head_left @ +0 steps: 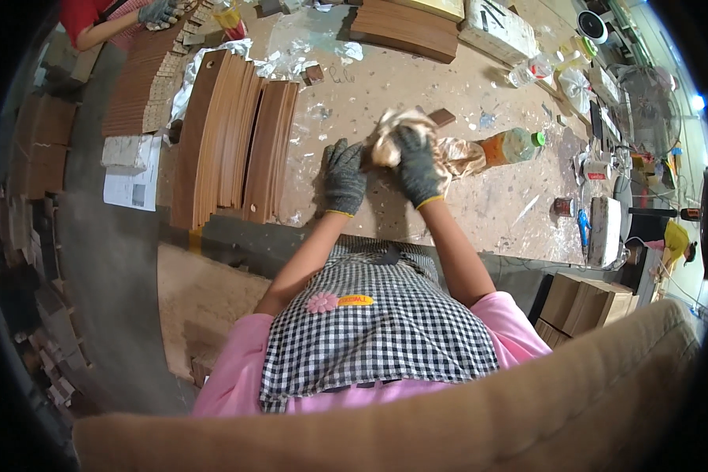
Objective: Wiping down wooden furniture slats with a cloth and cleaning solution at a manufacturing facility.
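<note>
Right hand (417, 167), in a dark grey glove, is clamped down on a crumpled tan rag (401, 130), fingers curled over the top of it, pressing it onto the stained workbench (488, 212). Left hand (344, 177), gloved too, lies flat on the bench just beside the rag, fingers spread and holding nothing. Right of the rag, a plastic bottle with a green cap (515, 145) lies on its side. To the left, a stack of curved brown wooden strips (232, 138) rests on edge. Far corner, another person's gloved hand (159, 12) works at more strips.
</note>
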Available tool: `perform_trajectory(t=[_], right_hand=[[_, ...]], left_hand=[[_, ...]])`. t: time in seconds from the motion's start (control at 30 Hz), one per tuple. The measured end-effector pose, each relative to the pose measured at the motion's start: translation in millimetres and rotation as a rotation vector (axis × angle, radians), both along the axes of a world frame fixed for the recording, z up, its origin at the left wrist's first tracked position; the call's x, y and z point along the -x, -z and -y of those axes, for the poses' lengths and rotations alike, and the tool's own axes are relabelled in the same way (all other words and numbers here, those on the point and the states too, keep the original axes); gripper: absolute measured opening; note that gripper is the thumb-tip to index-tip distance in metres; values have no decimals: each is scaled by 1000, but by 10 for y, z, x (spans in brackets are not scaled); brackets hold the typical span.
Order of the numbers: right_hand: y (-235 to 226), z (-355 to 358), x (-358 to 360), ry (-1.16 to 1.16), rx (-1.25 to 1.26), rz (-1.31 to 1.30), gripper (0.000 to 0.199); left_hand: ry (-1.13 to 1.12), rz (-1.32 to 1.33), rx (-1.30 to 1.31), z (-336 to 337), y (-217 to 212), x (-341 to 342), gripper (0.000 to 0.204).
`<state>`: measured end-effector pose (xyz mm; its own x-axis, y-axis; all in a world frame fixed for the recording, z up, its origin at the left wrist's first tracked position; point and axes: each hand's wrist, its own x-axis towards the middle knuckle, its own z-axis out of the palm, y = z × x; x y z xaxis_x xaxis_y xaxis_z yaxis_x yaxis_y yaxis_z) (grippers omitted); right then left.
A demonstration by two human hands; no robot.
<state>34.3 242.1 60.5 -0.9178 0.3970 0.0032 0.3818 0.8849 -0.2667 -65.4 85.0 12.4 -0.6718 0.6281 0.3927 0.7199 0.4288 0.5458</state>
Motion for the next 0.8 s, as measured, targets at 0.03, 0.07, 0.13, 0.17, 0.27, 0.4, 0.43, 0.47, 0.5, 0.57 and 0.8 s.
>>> perform_trajectory(t=[0.03, 0.07, 0.13, 0.17, 0.27, 0.4, 0.43, 0.47, 0.5, 0.57, 0.8], right_hand=[[64, 205, -9, -91, 60, -58, 71], [128, 375, -23, -194, 123, -115, 73], [-19, 543, -82, -233, 168, -122, 78], [-116, 405, -86, -265, 113, -16, 74], [40, -299, -123, -74, 123, -184, 72], [-33, -1126, -125, 162, -169, -102, 64], [-3, -1052, -133, 189, -156, -33, 71], [119, -938, -138, 212, -209, 55, 72], [104, -697, -76, 177, -115, 15, 75], [187, -136, -51, 79, -59, -47, 75], [-251, 377, -208, -196, 471, -412, 40]], left_hand=[[-32, 85, -50, -41, -22, 15, 30], [-47, 212, -79, -45, 124, 57, 29], [-26, 111, -217, 3, 170, 8, 29], [27, 126, -105, 0, 89, 16, 27], [34, 45, 105, 27, 30, 17, 31], [61, 72, 63, 21, -119, -9, 39], [61, 70, 67, 52, -76, -22, 39], [61, 64, 40, 49, 4, -12, 37], [51, 57, 12, 25, 69, 16, 35], [43, 79, -3, -37, 83, 22, 35], [-49, 352, -146, 112, 315, -67, 24]])
